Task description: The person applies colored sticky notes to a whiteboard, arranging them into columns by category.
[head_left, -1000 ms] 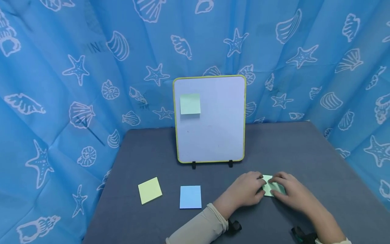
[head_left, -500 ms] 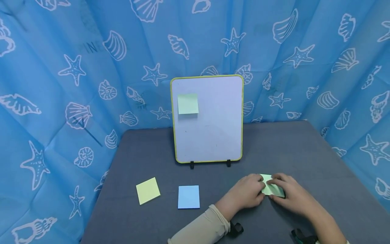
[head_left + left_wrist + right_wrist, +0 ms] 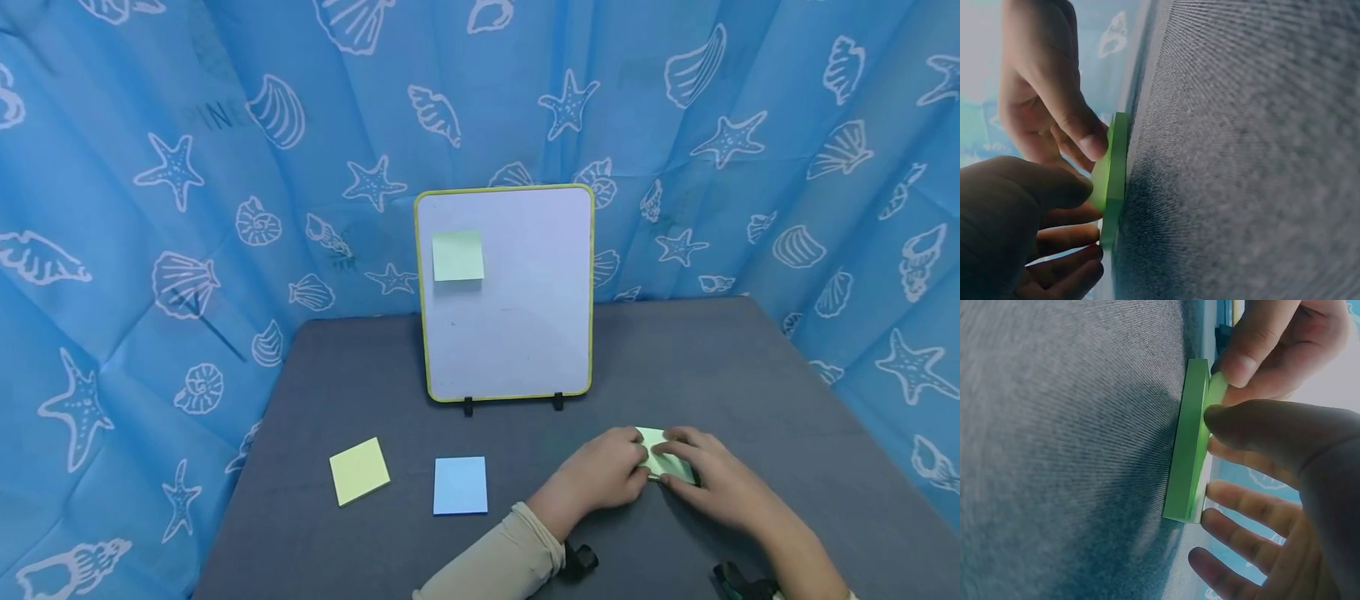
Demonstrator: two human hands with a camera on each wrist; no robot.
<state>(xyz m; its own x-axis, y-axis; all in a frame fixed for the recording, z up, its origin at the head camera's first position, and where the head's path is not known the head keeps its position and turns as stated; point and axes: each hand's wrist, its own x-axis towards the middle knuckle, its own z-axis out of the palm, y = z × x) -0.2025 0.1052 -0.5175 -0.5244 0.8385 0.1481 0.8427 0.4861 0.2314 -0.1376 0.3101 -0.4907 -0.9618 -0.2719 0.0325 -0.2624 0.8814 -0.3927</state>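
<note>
A light green sticky note pad lies on the grey table, with both hands on it. From its left side my left hand pinches the raised corner of the top sheet between thumb and fingers. My right hand holds the pad from the right, thumb at the near edge and fingers spread over the top. In the left wrist view the pad's thick side faces the camera, the right thumb pressing on top. Fingers cover part of the pad's upper face in the head view.
A yellow-rimmed whiteboard stands at the back on black feet, a green sticky note at its upper left. Left of the hands lie a blue note pad and a yellow one. A blue shell-patterned curtain hangs behind.
The top sheet's near left corner has lifted off the pad between the left fingers. Both hands stay at the pad with small shifts. The head view has turned slightly right.
</note>
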